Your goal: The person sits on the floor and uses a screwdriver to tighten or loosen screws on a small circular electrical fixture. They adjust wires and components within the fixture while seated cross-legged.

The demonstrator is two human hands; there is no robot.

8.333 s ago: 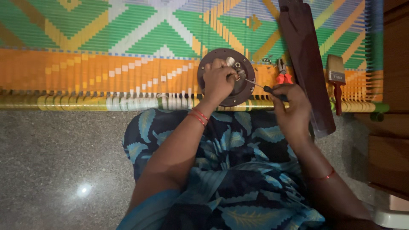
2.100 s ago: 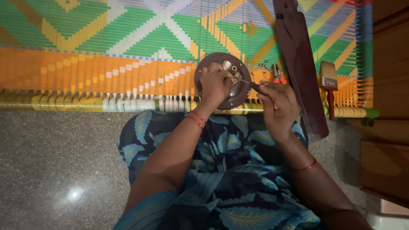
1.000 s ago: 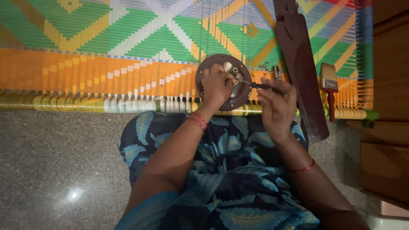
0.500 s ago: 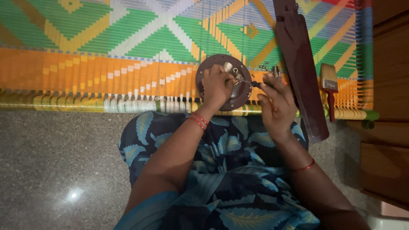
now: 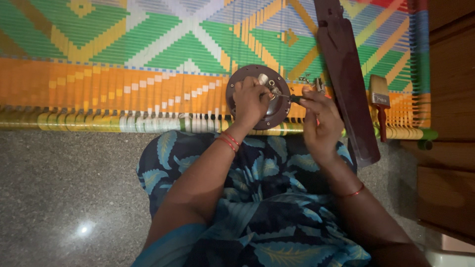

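Carefully driving a fastener at the round plate's centre.
Left hand [image 5: 251, 101] is gripping the round brown plate [image 5: 262, 118] resting on the woven cot edge [image 5: 99, 121]; right hand [image 5: 319, 121], closed around a screwdriver [image 5: 292, 98], should be keeping it square to the plate.

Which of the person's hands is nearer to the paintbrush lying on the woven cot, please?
The right hand: it sits just left of the paintbrush. The left hand rests farther away, on the round brown plate.
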